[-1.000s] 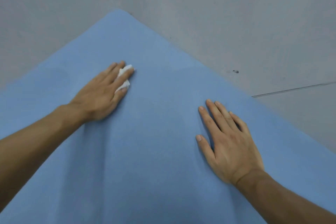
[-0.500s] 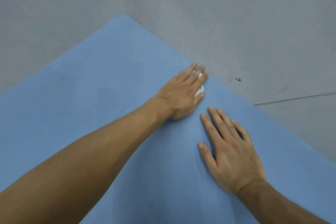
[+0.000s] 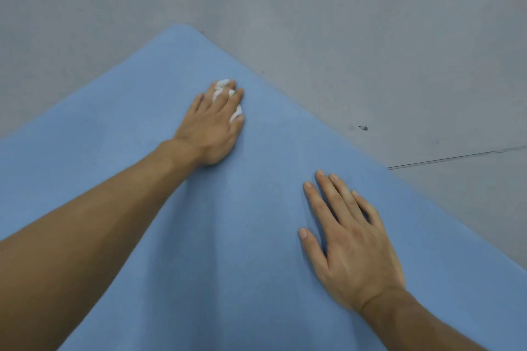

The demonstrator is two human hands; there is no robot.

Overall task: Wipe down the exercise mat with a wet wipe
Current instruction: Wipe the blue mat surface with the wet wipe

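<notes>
Nearest on my feed, I had the right hand [image 3: 353, 239] flat on the blue exercise mat [image 3: 256, 251], palm down at the near right. Its fingers were straight and a little spread, the thumb out to the left, and it held nothing. The right forearm ran off the lower right corner.

From the near left the left forearm crossed the mat at a slant toward the middle. Farther out, the left hand [image 3: 211, 128] pressed down on the mat, well apart from the right hand and beyond it. Its fingers were lightly bent over a bunched white wet wipe [image 3: 223, 84], gripping it against the mat. I could see the wipe only in bits, at the fingertips and bulging up between the fingers; the rest was hidden under the hand.

The mat narrowed in my view to a rounded corner at the far middle, with the wipe short of that corner. Beyond the mat's edges lay a grey floor [image 3: 342, 23]. A thin dark seam [image 3: 456, 157] crossed the floor at the right, and a small dark mark [image 3: 362, 128] sat just off the mat's right edge.
</notes>
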